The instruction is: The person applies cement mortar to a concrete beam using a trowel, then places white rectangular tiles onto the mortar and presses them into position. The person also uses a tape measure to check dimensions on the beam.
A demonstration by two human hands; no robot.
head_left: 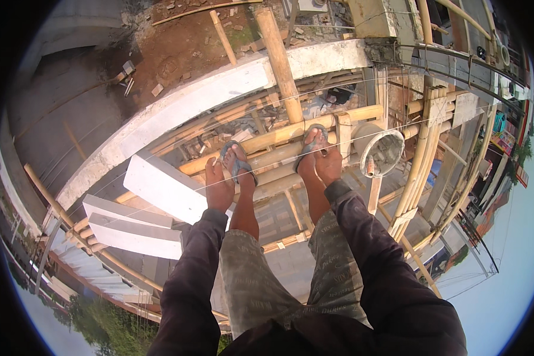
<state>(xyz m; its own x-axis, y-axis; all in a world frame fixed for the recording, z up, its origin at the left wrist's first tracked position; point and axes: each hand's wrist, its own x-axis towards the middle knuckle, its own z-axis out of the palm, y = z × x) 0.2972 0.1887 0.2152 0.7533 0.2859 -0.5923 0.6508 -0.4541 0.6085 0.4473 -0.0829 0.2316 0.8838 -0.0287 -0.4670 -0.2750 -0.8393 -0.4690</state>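
My left hand (219, 188) hangs beside my left foot, near the white building blocks. Its fingers are loosely extended, and nothing shows in them. By my right foot is my right hand (328, 166), its fingers curled together; whatever they may hold is hidden. A thin taut string (273, 165) crosses the view over both hands; I cannot tell whether the right fingers touch it. Left of my left hand lie a large white block (163, 188) and two smaller blocks (135, 235). To the right stands a bucket (401, 141) with grey mortar and a reddish-handled tool inside.
I stand in sandals on bamboo poles (279, 137) high above the ground. A thick upright pole (279, 65) rises ahead, against a long pale concrete beam (219, 88). Bundled bamboo (422, 160) stands right of the bucket. Rubble and red soil (166, 59) lie below.
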